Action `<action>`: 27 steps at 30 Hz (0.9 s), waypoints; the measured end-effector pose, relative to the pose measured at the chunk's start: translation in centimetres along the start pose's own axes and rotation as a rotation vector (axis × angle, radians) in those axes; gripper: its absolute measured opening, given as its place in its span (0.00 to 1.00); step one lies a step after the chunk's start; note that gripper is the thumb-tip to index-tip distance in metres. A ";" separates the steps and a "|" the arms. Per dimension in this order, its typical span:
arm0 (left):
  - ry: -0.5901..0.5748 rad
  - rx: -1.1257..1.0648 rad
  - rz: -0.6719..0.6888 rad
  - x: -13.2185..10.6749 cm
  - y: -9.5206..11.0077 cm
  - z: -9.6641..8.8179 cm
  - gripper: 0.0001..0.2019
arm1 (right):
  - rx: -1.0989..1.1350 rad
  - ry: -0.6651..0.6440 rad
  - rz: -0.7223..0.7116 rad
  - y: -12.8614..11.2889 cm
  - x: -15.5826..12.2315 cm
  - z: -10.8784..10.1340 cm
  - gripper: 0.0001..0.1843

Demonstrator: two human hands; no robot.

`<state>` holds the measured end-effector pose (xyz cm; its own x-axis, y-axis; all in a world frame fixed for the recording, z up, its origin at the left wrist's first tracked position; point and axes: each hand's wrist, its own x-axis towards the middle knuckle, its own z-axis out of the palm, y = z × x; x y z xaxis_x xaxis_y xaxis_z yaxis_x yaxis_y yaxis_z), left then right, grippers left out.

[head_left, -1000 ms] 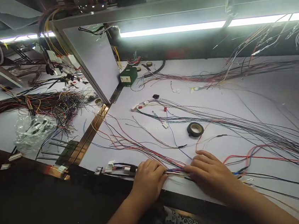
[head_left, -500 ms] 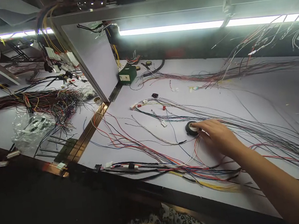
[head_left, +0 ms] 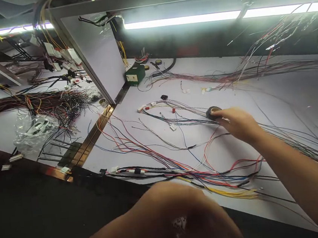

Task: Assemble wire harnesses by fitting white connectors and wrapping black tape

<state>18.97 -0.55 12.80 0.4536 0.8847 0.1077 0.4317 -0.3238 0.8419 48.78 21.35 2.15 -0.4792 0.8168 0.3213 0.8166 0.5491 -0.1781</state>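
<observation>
My right hand (head_left: 239, 124) grips a roll of black tape (head_left: 211, 112) between thumb and fingers, over a bundle of thin dark wires (head_left: 187, 121). Close to the camera, at the table's front edge, my left hand (head_left: 182, 211) is blurred, and its fingers are mostly hidden or smeared. Beyond it lies a wire harness (head_left: 159, 174) with red, blue and black wires and a white connector (head_left: 114, 170) at its left end. Yellow wires (head_left: 231, 193) run along its near side. A loose white connector (head_left: 172, 126) rests left of the tape.
A green box (head_left: 135, 75) stands at the back beside an upright white panel (head_left: 98, 53). More wires (head_left: 228, 74) stretch along the back. At left are a tangled wire heap (head_left: 69, 105), a plastic bag (head_left: 35, 128) and a metal rack with prongs (head_left: 66, 155). A tube light (head_left: 182, 20) hangs above.
My right hand has moved the tape roll right and slightly away from me. My left hand has risen into view from the bottom edge. The camera view has shifted slightly.
</observation>
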 end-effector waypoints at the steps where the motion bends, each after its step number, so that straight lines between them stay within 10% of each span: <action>1: 0.010 0.067 0.000 0.9 -1.2 0.3 0.10 | -0.033 0.018 0.038 0.2 0.1 -0.3 0.17; 11: -0.099 0.580 -0.120 3.3 -9.9 5.4 0.07 | -0.063 -0.784 0.205 -10.1 -5.0 -2.5 0.21; 22: -0.068 0.085 -0.342 3.9 -10.2 3.4 0.08 | -0.364 -0.779 0.379 -6.6 -4.3 -3.7 0.11; 27: -0.005 -0.032 -0.366 3.8 -11.1 3.5 0.16 | 0.017 -0.569 0.204 -8.6 -6.8 -3.7 0.13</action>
<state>18.61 5.22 2.06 0.2771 0.9384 -0.2065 0.5414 0.0251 0.8404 46.21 10.36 4.97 -0.4140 0.8699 -0.2682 0.9072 0.3701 -0.2001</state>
